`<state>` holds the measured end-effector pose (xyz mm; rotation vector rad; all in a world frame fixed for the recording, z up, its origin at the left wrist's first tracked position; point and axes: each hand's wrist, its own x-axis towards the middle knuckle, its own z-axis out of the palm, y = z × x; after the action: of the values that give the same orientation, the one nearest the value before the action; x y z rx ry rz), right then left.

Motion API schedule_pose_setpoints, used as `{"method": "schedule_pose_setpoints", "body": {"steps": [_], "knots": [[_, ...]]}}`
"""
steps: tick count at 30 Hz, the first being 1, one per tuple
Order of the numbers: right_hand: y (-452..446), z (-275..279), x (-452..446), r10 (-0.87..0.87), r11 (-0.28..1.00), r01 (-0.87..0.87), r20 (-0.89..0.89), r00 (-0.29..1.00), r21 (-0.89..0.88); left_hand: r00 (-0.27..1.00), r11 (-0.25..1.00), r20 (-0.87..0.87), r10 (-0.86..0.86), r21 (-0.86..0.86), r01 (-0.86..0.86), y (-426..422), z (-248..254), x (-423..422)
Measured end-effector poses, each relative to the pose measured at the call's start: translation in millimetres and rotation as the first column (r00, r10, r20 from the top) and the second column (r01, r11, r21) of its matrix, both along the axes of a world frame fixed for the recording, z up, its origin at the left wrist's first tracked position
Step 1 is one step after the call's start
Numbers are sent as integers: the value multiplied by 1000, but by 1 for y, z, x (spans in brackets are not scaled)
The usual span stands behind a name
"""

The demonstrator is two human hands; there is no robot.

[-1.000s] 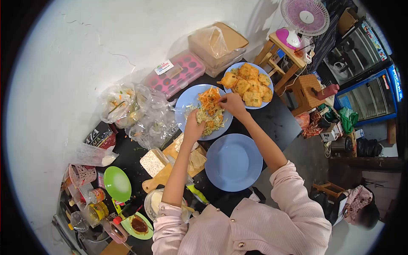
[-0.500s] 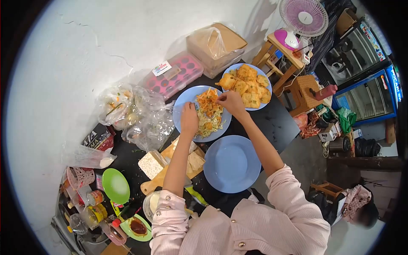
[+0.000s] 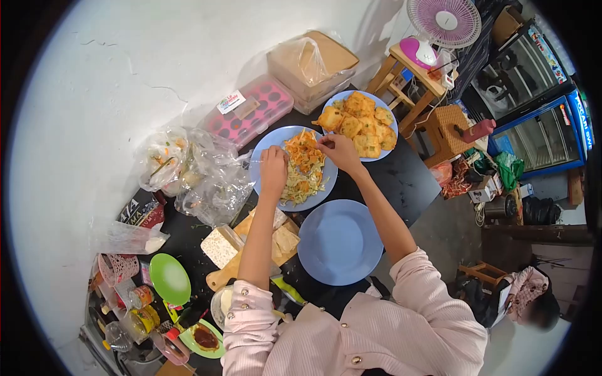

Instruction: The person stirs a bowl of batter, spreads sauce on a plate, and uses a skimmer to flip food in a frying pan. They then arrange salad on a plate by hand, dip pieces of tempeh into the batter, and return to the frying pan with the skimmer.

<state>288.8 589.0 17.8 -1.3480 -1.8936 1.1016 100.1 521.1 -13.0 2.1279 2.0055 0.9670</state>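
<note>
A blue plate holds a heap of shredded vegetables, orange at the far side and pale green nearer me. Over the plate's left part is my left hand, fingers curled together beside the heap; what they hold, if anything, is hidden. My right hand reaches in from the right, thumb and fingertips pinched at the edge of the orange shreds. Just beyond it stands a second blue plate piled with golden fried fritters. Nearer my body lies a bare blue plate.
Left of the plates lie plastic bags and a wooden board with tempeh and tofu. A pink egg box and a cardboard box line the wall. Bottles and a green plate crowd the lower left. A person sits at lower right.
The view has shifted slightly, moving the plates a little left in the picture. My left hand has shifted a little up the plate's left side; my right hand stays at the orange shreds.
</note>
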Motion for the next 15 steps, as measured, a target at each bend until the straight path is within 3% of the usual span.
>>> {"method": "schedule_pose_setpoints", "body": {"steps": [3, 5, 9, 11, 13, 15], "knots": [[1, -10, 2, 26, 995, -33, -71, 997, -97, 994, 995, 64, -86, -46, 89, 1, -2, -8], [1, -18, 2, 42, 990, -58, -120, 992, -129, 993, 993, -49, -105, -62, 102, 2, -4, -15], [-3, -20, 3, 50, 978, -82, -168, 984, -191, 985, 990, -114, -132, -66, 125, 1, -2, -23], [-3, -23, 5, 48, 982, -76, -162, 986, -171, 982, 990, -148, -120, -84, 109, 0, -1, -23], [-5, -15, 7, 48, 978, -66, -92, 995, -197, 963, 970, -232, -136, -228, 82, -2, 7, -22], [-5, -16, 10, 83, 979, -101, -102, 991, -179, 947, 970, -273, -169, -219, 109, -1, 8, -23]]}}
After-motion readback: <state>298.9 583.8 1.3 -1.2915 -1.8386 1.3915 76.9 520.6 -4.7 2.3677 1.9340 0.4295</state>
